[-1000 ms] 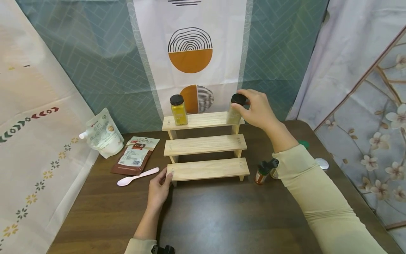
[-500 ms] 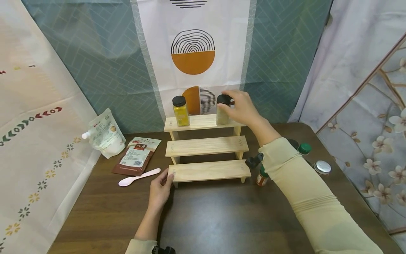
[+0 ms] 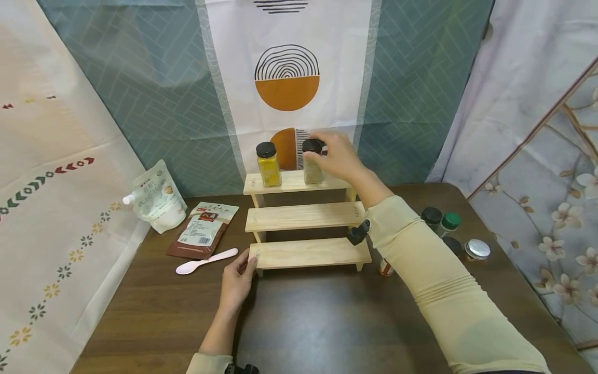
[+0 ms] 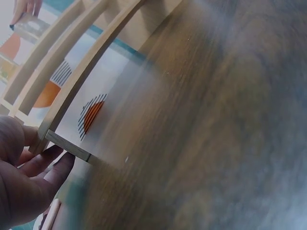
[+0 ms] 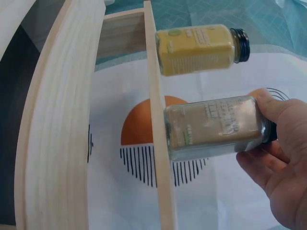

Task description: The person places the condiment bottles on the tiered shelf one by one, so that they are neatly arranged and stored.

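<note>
My right hand [image 3: 340, 154] grips a glass spice jar [image 5: 216, 125] of beige powder by its black lid. The jar stands at the top tier of a three-step wooden rack [image 3: 308, 215]. To its left on that tier is a matching jar of yellow powder [image 3: 269, 165], a small gap between them. My left hand [image 3: 236, 279] holds the left end of the rack's lowest step; in the left wrist view the thumb side is at the step and the fingers [image 4: 60, 170] reach under beside its leg.
Left of the rack lie a brown pouch [image 3: 203, 230], a pink spoon [image 3: 207, 261] and a standing white spouted pouch [image 3: 159, 200]. Right of it, several jars, including a green-lidded one [image 3: 450, 222] and a silver-lidded one [image 3: 477, 249], stand beside my sleeve. A red-labelled bottle [image 3: 385, 267] is partly hidden.
My right hand has moved the beige jar leftward along the top tier, from its right end to near the yellow jar. The left hand stays on the rack. More jars show at right.
</note>
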A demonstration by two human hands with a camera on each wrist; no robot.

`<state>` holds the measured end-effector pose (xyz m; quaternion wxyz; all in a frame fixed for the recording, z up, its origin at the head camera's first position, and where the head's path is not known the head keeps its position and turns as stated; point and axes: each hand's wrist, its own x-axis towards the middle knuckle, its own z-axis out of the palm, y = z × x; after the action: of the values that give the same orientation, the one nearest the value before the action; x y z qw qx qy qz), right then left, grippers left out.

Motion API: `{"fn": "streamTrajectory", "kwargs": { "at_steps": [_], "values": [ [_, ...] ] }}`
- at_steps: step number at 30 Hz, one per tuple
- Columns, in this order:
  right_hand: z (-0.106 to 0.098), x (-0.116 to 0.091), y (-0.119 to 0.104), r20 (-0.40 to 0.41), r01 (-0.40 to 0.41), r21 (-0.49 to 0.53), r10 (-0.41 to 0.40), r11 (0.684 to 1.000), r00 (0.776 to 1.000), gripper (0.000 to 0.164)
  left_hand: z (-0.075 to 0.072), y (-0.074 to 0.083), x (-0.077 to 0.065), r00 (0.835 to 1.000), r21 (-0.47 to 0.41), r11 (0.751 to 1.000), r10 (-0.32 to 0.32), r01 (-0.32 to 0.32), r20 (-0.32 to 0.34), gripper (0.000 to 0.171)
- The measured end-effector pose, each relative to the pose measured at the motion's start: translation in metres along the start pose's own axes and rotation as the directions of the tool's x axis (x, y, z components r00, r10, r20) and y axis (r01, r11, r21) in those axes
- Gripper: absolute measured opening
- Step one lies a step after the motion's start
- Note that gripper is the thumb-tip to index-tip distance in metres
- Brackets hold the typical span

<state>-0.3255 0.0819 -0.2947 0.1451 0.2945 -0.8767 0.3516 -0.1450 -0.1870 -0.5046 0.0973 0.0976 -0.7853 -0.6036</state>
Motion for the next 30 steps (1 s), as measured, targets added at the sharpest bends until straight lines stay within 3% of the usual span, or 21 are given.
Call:
{"fn": "streamTrajectory", "kwargs": {
  "at_steps": [6,13,18,30],
  "values": [
    [0.007,0.003,-0.001,-0.016,0.001,-0.017,-0.001,1.000,1.000,0.050,0.000,-0.002,0.002,1.000,-0.006,1.000,0.007,-0.007,0.010,0.041],
    [0.006,-0.006,0.007,0.007,-0.046,0.011,0.046,0.999,0.999,0.070,-0.002,0.005,-0.002,1.000,0.001,1.000,0.020,-0.020,0.016,0.041],
    [0.002,-0.016,0.016,0.005,-0.025,0.054,0.025,0.998,1.000,0.063,-0.002,-0.001,-0.001,1.000,-0.035,0.999,0.022,-0.022,0.016,0.042],
    [-0.017,-0.049,0.034,0.015,-0.007,0.018,0.007,1.000,1.000,0.050,0.000,-0.003,0.001,1.000,-0.025,0.999,0.021,-0.021,-0.001,0.040]
  ]
}}
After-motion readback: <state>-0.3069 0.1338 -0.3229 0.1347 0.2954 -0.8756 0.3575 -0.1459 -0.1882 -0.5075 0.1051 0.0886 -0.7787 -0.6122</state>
